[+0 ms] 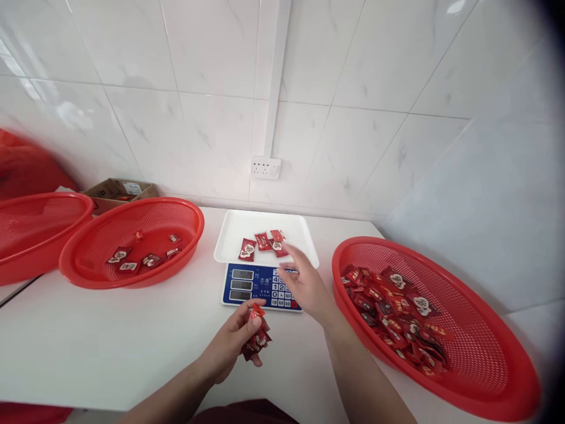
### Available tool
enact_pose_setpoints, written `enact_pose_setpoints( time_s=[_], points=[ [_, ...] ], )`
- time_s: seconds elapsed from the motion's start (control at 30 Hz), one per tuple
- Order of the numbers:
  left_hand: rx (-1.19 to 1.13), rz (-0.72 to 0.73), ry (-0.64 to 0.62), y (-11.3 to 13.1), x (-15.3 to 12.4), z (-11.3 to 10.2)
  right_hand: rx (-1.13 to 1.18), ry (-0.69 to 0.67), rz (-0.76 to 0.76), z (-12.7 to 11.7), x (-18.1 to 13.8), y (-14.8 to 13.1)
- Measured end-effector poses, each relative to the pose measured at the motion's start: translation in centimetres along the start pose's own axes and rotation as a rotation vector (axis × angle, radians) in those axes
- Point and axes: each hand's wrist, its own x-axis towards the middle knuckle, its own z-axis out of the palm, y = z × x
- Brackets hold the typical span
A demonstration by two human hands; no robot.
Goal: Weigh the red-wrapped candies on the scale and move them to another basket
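Note:
Below the scale, my left hand (233, 338) is closed around several small red wrapped packets (257, 340). My right hand (306, 285) hovers over the front edge of the scale's white tray (229, 232), fingers apart, with nothing visible in them. Just beyond its fingertips, a few red packets (263, 241) lie on the tray, some with a pale round label. The digital scale (265, 288) has a blue panel with three small displays and a keypad, which my right hand partly covers. I cannot read the displays clearly.
To the right stands a red perforated basket (494, 335) with many red packets. Another red basket (132, 280) at left holds several packets. Beyond it are a further red basket (44, 241) and a cardboard box (101, 191). A tiled wall with a socket (265, 168) backs the white table (110, 347).

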Motion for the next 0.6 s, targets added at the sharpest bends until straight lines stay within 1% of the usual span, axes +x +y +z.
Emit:
enact_pose_setpoints(
  time_s=[0.1, 0.13, 0.17, 0.2, 0.3, 0.37, 0.47, 0.53, 0.6],
  points=[
    [0.11, 0.023, -0.02, -0.3, 0.0, -0.3, 0.068, -0.26, 0.104, 0.5, -3.0, 0.6],
    [0.155, 0.034, -0.038, -0.3, 0.1, -0.2, 0.096, -0.321, 0.13, 0.6, -3.8, 0.7],
    [0.199, 0.044, -0.066, -0.4, 0.2, -0.2, 0.122, -0.353, 0.149, 0.7, -4.5, 0.9],
    [0.238, 0.052, -0.102, -0.4, 0.3, -0.1, 0.144, -0.36, 0.166, 0.9, -5.0, 1.0],
    [0.315, 0.064, -0.193, -0.5, 0.6, 0.4, 0.19, -0.317, 0.222, 0.9, -5.6, 1.1],
    [0.339, 0.062, -0.223, -0.5, 0.7, 0.7, 0.217, -0.302, 0.265, 0.7, -5.7, 1.1],
    [0.339, 0.052, -0.271, -0.5, 0.9, 0.9, 0.264, -0.327, 0.302, 0.4, -5.9, 1.3],
    [0.321, 0.054, -0.29, -0.6, 0.9, 0.9, 0.298, -0.339, 0.307, 0.3, -6.0, 1.5],
    [0.284, 0.057, -0.269, -0.6, 0.9, 0.9, 0.33, -0.324, 0.304, 0.2, -6.1, 1.7]
  ],
)
